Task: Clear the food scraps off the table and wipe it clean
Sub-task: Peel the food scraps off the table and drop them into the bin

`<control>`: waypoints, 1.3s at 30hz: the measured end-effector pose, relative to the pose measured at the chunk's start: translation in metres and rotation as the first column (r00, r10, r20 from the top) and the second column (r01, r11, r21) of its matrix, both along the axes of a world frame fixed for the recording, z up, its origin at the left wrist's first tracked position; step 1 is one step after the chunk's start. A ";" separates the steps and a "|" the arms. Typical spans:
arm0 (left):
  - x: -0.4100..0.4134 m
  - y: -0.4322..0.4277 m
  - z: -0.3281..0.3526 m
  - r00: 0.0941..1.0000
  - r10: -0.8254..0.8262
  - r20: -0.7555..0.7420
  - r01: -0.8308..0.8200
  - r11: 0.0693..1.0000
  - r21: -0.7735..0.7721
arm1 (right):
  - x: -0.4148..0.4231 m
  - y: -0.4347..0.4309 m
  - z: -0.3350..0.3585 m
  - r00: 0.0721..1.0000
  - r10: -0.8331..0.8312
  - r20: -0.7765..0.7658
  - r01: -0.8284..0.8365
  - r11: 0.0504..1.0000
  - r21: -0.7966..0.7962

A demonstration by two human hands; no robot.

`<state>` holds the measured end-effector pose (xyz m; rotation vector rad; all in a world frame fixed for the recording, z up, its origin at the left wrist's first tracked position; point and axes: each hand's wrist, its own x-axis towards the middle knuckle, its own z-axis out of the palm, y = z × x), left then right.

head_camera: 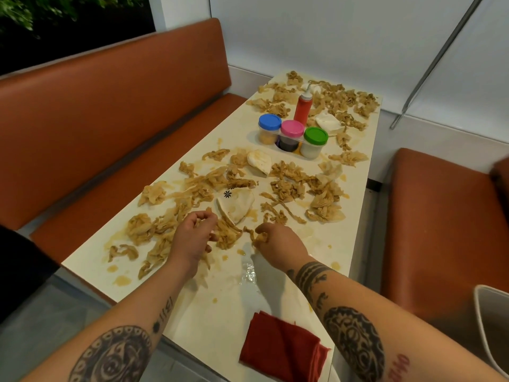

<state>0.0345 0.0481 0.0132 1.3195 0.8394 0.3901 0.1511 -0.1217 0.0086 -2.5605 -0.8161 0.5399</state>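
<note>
Along the left side an orange bench [110,111] is running beside the pale table [225,307]. The food scraps [139,228], limp tan strips and clumps sitting in brownish smears, are lying over nearly the whole top, from the near left edge to the far end by the wall. Over the near part of that mess the left hand [192,238] is reaching in palm down, its fingers curling in and pinching a few strips. Just past it a folded flatbread piece [237,208] is lying among the strips. Beside that the right hand [278,241] is reaching in too, its fingers closing round a small bunch of scraps. Nearer the person, by the front edge, a folded red cloth [281,346] is resting flat, apart from both hands. Farther up the table three jars [292,127] with blue, pink and green lids are standing together in a clear holder, and a red squeeze bottle [303,106] is standing upright just behind them. Off to the right a second orange bench [435,230] is facing the first.
</note>
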 end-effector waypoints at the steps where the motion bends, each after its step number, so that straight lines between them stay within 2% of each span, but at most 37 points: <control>1: -0.002 -0.001 -0.003 1.000 -0.001 -0.022 0.001 1.000 0.025 | 0.000 0.004 -0.002 0.997 0.051 0.051 -0.048 0.997 -0.052; 5: -0.007 0.000 -0.015 0.995 -0.017 -0.099 0.028 0.993 0.113 | 0.002 0.012 -0.012 0.968 0.176 0.179 -0.141 0.971 -0.193; 8: -0.008 0.002 -0.021 0.990 -0.037 -0.136 0.057 0.988 0.145 | 0.003 0.012 -0.017 0.961 0.204 0.189 -0.162 0.963 -0.214; 10: -0.007 0.002 -0.023 0.989 -0.042 -0.143 0.062 0.989 0.137 | 0.003 0.009 -0.019 0.974 0.160 0.161 -0.142 0.983 -0.119; 13: -0.001 -0.002 -0.021 0.988 -0.057 -0.143 0.076 0.988 0.131 | 0.003 0.005 -0.015 0.996 0.085 0.036 -0.087 0.994 0.067; 17: 0.008 -0.010 -0.017 0.987 -0.084 -0.138 0.102 0.987 0.123 | 0.002 -0.002 0.004 0.995 -0.044 -0.088 0.070 0.944 0.322; 20: 0.014 -0.017 -0.014 0.986 -0.099 -0.134 0.112 0.990 0.090 | 0.004 -0.010 0.019 0.941 -0.186 -0.281 0.298 0.850 0.435; 23: 0.018 -0.027 -0.004 0.986 -0.123 -0.113 0.127 0.992 0.027 | 0.004 -0.021 0.031 0.805 -0.252 -0.537 0.544 0.673 0.501; 25: 0.020 -0.035 0.002 0.985 -0.148 -0.084 0.146 0.989 -0.026 | 0.001 -0.030 0.039 0.730 -0.260 -0.632 0.646 0.565 0.513; 30: 0.027 -0.051 0.013 0.975 -0.218 -0.050 0.211 0.970 -0.121 | -0.011 -0.064 0.056 0.564 -0.258 -0.784 0.813 0.336 0.475; 39: 0.051 -0.105 0.027 0.951 -0.309 -0.007 0.286 0.887 -0.363 | -0.012 -0.133 0.051 0.439 -0.289 -0.851 0.898 0.144 0.415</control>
